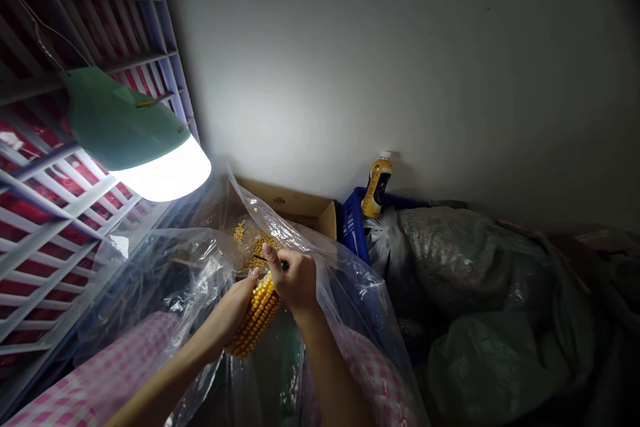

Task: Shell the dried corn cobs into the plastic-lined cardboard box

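Observation:
My left hand (pixel 237 307) is wrapped around a yellow ear of corn (pixel 257 315), which tilts with its upper end away from me. My right hand (pixel 296 278) is closed around a small screwdriver (pixel 284 265). Its green handle end shows at the fist, and its thin dark shaft points left above the ear's tip. Under both hands a clear plastic bag (pixel 360 287) spreads wide across my lap. Loose corn kernels (pixel 264 245) lie in the bag just beyond my fingers. My right palm hides most of the handle.
A lit lamp (pixel 127 123) hangs at left against a plastic crate wall (pixel 100 207). Behind the bag stands a cardboard box (pixel 305 203). A drink bottle (pixel 377 185) rests on a blue crate (pixel 353 220), with stuffed sacks (pixel 475 260) to the right.

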Demonstrator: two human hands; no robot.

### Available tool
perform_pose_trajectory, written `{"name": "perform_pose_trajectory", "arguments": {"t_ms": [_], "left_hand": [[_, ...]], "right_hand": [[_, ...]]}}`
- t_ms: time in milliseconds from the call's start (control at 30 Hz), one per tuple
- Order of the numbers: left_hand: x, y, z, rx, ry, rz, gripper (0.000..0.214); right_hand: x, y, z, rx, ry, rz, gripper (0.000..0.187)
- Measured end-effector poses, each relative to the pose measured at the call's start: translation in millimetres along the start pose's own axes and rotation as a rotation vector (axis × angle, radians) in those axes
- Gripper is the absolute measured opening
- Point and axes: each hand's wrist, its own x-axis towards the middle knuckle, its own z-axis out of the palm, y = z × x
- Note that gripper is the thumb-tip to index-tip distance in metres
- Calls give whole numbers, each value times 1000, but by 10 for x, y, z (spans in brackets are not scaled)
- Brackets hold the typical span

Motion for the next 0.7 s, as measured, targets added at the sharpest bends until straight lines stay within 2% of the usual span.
{"name": "perform_pose_trajectory", "arguments": {"t_ms": [167,333,567,700], "left_hand": [[-112,107,30,-7,-9,-23,45],[-133,122,24,3,-11,-25,46],[-221,232,71,39,-48,-66,41],[-167,221,61,19,-18,-54,44]], "right_hand": [[12,17,3,93,-1,-36,57],[18,26,14,163,-22,-16,60],[91,76,10,382,-111,225,65],[156,128,-33,417,7,396,70]]}}
